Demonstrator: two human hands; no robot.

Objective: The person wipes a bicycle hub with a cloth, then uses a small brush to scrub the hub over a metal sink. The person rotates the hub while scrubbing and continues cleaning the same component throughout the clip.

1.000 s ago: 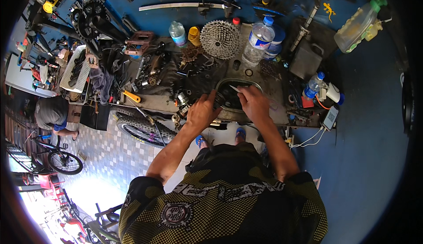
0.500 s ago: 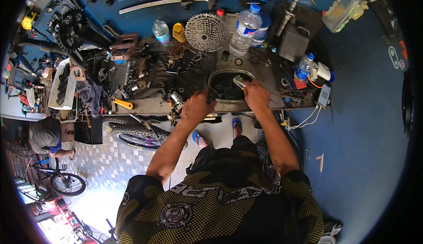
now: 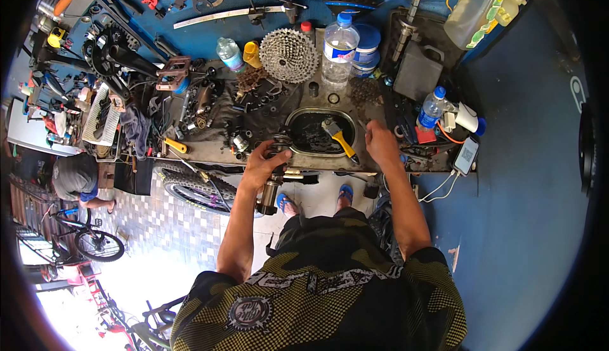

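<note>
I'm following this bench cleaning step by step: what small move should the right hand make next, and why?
Probably reach left for the yellow-handled brush. It lies in the oval pan of dark liquid, unheld, while the right hand rests free beside it and the left hand grips a dark metal part at the pan's edge.

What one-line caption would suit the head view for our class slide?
At a cluttered workbench, the left hand grips a dark metal part while the right hand rests beside an oval tray holding a yellow-handled brush.

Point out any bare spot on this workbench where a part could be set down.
Little is free. One bare strip of bench lies between the oval basin and the sprocket cassette. Left of the basin, around the left hand, small parts crowd the top. Right of the right hand, bottles, cables and a phone fill it.
</note>
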